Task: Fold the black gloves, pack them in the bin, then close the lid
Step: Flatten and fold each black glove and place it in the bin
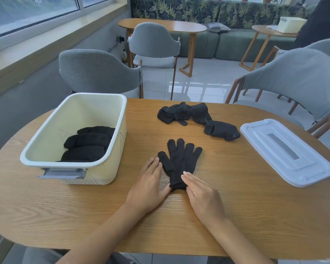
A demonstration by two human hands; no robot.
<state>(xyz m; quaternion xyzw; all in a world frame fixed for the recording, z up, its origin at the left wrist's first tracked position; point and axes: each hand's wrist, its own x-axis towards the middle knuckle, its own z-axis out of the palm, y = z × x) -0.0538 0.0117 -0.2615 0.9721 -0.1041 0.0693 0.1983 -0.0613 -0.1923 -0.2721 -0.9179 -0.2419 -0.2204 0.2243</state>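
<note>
A black glove (180,161) lies flat on the wooden table (236,216), fingers pointing away from me. My left hand (150,184) rests flat beside its thumb and cuff, fingers apart, touching the glove's left edge. My right hand (202,195) lies flat at the cuff's right side, fingertips on the glove. A loose pile of black gloves (185,113) sits further back, with another crumpled glove (222,132) to its right. The cream bin (111,162) stands open on the left with three folded black gloves (88,146) inside. The white lid (286,151) lies on the right.
Grey chairs stand behind the table at the left (99,71) and right (293,80). The bin's grey handle (62,173) faces me. Beyond are another chair, two wooden tables and a green sofa.
</note>
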